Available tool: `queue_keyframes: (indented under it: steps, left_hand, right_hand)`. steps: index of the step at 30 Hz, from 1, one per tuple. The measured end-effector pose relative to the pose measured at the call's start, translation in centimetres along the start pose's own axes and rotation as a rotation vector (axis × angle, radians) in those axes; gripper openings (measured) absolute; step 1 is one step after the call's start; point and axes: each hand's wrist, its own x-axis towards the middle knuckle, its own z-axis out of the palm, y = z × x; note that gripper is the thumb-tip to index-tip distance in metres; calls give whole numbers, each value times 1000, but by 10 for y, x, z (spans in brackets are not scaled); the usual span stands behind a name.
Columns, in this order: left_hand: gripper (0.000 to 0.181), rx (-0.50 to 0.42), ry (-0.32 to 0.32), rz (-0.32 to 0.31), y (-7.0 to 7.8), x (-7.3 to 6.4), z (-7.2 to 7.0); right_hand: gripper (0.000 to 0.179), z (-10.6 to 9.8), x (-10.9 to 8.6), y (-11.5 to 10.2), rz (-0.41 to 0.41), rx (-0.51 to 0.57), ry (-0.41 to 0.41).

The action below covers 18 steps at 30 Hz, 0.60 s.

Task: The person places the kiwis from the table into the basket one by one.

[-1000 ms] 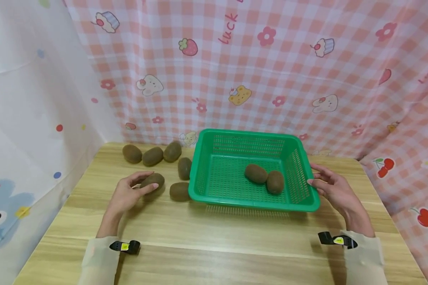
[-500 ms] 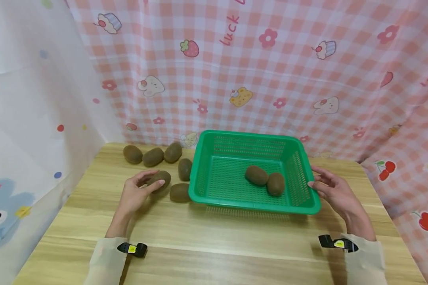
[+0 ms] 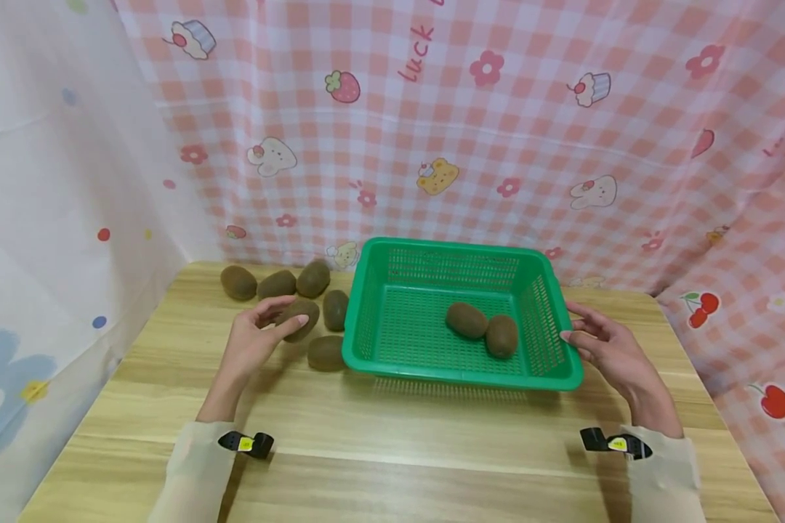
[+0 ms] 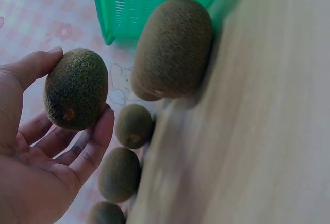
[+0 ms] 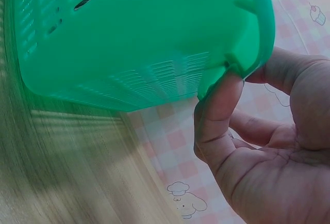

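Observation:
My left hand (image 3: 251, 341) holds a brown kiwi (image 3: 303, 320) between thumb and fingers, raised off the wooden table. In the left wrist view the held kiwi (image 4: 76, 89) shows its fuzzy skin and a small stem end. My right hand (image 3: 621, 359) pinches the right rim of a green plastic basket (image 3: 464, 375), with the thumb on one side and curled fingers (image 5: 219, 108) on the other. Two kiwis touch inside the basket, one kiwi (image 3: 467, 320) lying left of the other kiwi (image 3: 501, 336).
Three kiwis sit in a row at the table's back left, including the leftmost kiwi (image 3: 238, 283). Closer to the basket's left side lie an upright-turned kiwi (image 3: 336, 311) and a sideways kiwi (image 3: 325, 354). A checked pink curtain (image 3: 392, 145) hangs behind the table (image 3: 399, 457).
My left hand has lifted the kiwi off the table and moved it right and slightly away, toward the basket. The right hand stays at the basket rim.

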Motion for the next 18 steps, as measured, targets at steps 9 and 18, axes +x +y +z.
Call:
queue_keyframes:
  steps: [9,18]
  left_hand:
    - [50,-28,-26,63,20,11,3]
    - [51,-36,-45,105,36,19,4]
  right_hand:
    - [75,0,-1,0,-4,56,-8]
    - [75,1,0,-1,1,72,-10]
